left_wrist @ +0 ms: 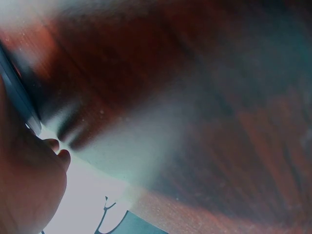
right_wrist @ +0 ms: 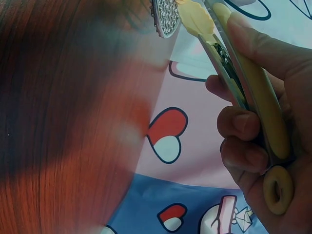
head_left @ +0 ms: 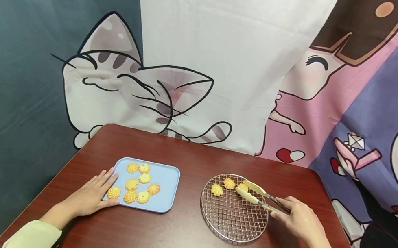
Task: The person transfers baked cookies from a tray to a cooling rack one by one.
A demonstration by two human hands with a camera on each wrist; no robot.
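Note:
My left hand [head_left: 103, 190] lies flat on the table with straight fingers, touching the left edge of a light blue tray [head_left: 170, 176] that holds several swirl cookies [head_left: 132, 184]. My right hand [head_left: 293, 216] grips yellow-tipped metal tongs [head_left: 262, 196]. The tong tips are apart over a round wire rack [head_left: 232, 222], on either side of one cookie [head_left: 243, 186]; whether they touch it I cannot tell. Two more cookies [head_left: 217, 190] lie on the rack's far side. In the right wrist view my fingers [right_wrist: 243, 126] curl round the tongs [right_wrist: 253, 87]. The left wrist view is blurred and shows the tray edge [left_wrist: 19, 97].
The dark red-brown table [head_left: 179, 236] has its edges close on the left and right. Cartoon-printed cloth backdrops [head_left: 228, 62] hang right behind it. A bare strip of table lies between tray and rack.

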